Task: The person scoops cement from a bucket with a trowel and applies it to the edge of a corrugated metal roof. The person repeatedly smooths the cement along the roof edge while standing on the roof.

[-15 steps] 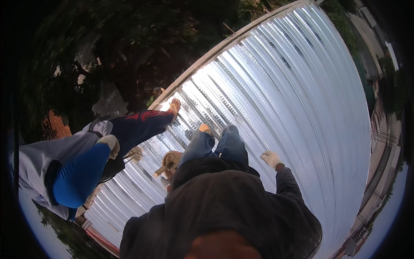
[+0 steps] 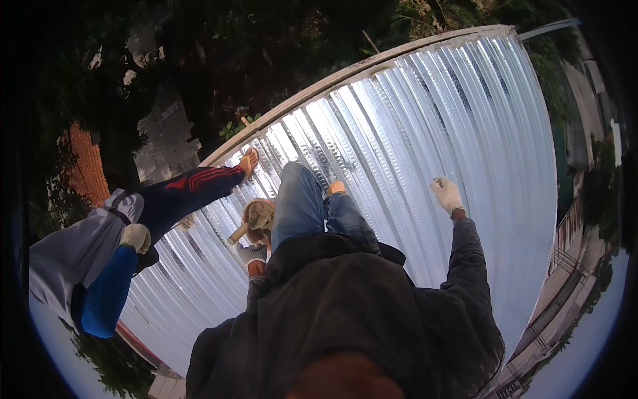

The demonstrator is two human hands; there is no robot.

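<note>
My left hand (image 2: 251, 254), in a pale glove with a grey palm, is closed at the near side of a round brown container (image 2: 259, 216). Its grip is partly hidden. A crumpled beige material fills the container's top, and a short wooden handle (image 2: 237, 233) sticks out to the left. Out to the right, my right hand (image 2: 446, 194) wears a white glove and hangs over the metal roof sheets (image 2: 399, 153). Its fingers are curled in, and whatever may be in them does not show.
A co-worker in dark trousers with red stripes (image 2: 199, 179) stands at the left, one sandalled foot (image 2: 248, 163) near the roof's edge. Along the far side runs a narrow border (image 2: 319, 93), with trees and lower roofs beyond it. A metal strip (image 2: 548, 29) juts past the far right corner.
I have stepped along the ribbed sheets, my left leg now forward. My right hand has swung forward and outward. My left hand and the container show more fully. The co-worker's arm has lowered.
</note>
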